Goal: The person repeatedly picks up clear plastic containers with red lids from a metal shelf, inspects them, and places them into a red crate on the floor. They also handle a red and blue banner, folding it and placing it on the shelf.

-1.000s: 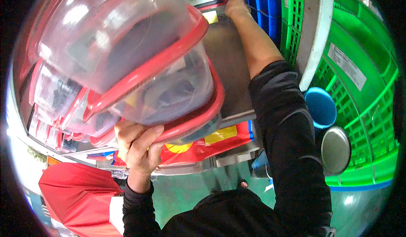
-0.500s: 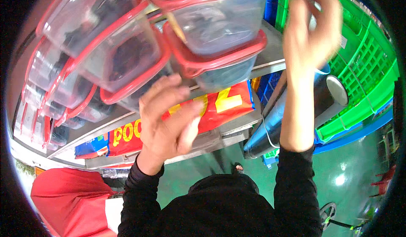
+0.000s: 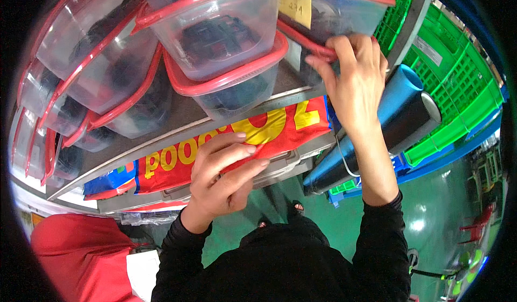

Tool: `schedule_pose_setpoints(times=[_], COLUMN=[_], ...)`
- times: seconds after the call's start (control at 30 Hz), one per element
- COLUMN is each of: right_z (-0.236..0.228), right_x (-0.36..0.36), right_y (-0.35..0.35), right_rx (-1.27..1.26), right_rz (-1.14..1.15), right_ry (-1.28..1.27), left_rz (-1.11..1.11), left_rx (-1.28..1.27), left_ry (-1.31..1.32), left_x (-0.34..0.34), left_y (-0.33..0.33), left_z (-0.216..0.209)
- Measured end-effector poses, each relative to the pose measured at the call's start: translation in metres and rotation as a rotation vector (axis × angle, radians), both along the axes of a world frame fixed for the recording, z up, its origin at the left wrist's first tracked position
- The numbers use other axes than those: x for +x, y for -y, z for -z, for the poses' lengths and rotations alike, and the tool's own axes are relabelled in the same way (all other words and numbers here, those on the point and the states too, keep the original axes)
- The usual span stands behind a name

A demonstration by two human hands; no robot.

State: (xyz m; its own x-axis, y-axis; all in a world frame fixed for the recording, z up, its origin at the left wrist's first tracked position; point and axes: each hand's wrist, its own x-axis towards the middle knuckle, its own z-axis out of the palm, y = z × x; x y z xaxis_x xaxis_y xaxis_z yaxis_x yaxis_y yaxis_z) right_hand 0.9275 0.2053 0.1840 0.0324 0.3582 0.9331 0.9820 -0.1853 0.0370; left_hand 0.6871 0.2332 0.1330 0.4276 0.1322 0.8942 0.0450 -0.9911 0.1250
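Note:
My right hand (image 3: 355,81) is up at the right end of the shelf, thumb and fingers closed around the red rim of a lower clear plastic container (image 3: 301,37). Right above it sits another container (image 3: 344,12) with a yellow paper label. My left hand (image 3: 221,181) is held, fingers apart and slightly curled, in front of a red bag (image 3: 188,159) with yellow lettering; nothing is in it. To the left of my right hand, two stacked clear containers (image 3: 215,38) with red rims hold dark parts.
More red-rimmed containers (image 3: 116,65) fill the shelf's left side. A metal shelf edge (image 3: 188,124) crosses above the bag. On the right lean blue and black rolls (image 3: 396,100) beside green crates (image 3: 458,81). Someone in red (image 3: 81,253) is at lower left.
My right hand has come down and left onto the container rim. My left hand has lowered slightly to the right. The view has shifted, showing more containers on the right.

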Motion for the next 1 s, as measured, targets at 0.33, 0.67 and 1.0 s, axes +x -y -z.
schedule_pose_setpoints(times=[0.33, 0.67, 1.0], right_z=[0.001, -0.002, -0.007], right_x=[0.131, 0.234, 0.225], right_y=[-0.060, -0.087, -0.121], right_rx=[0.012, -0.022, -0.176], right_rz=[-0.140, -0.155, -0.020], right_ry=[-0.140, 0.034, -0.291], left_rz=[-0.252, -0.332, -0.175], left_rx=[-0.007, -0.187, -0.529], left_ry=[0.061, 0.230, 0.512], left_x=[-0.025, 0.002, 0.018], left_y=[-0.009, -0.042, -0.062], left_z=[-0.002, 0.007, 0.015])
